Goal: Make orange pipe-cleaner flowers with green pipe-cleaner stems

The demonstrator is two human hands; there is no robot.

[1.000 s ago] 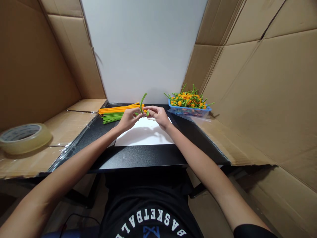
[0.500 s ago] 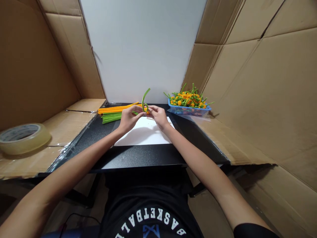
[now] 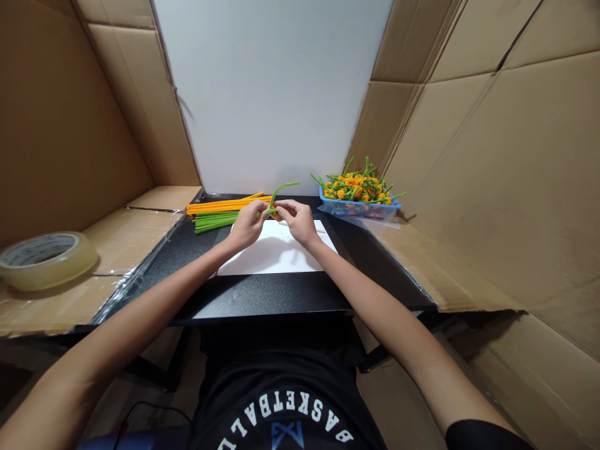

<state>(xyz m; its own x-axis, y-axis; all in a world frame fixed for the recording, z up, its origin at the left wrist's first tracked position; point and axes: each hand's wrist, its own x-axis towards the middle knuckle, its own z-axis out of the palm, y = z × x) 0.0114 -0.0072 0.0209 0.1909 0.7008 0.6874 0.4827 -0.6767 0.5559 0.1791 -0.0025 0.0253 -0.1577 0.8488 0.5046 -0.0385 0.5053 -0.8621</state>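
Over a white sheet point(image 3: 272, 256), my two hands meet around a small piece made of green and orange pipe cleaners. My left hand point(image 3: 248, 223) pinches the green pipe cleaner point(image 3: 276, 192), whose free end curves up and bends off to the right. With fingers closed, my right hand point(image 3: 299, 221) grips the orange part of the piece, which is mostly hidden by the fingertips. Left of my hands lie straight orange pipe cleaners point(image 3: 218, 205) and a bundle of green pipe cleaners point(image 3: 213, 221). A thin pale stick point(image 3: 321, 231) shows beside my right wrist.
A blue basket point(image 3: 359, 209) heaped with finished orange-and-green pieces point(image 3: 359, 185) stands at the back right. On the cardboard ledge to the left sits a roll of clear tape point(image 3: 49, 259). Cardboard walls point(image 3: 506, 175) flank the black table point(image 3: 267, 297).
The free green end has tipped from upright over to the right. The green loop near my fingertips now lies flatter, and my hands have shifted only slightly.
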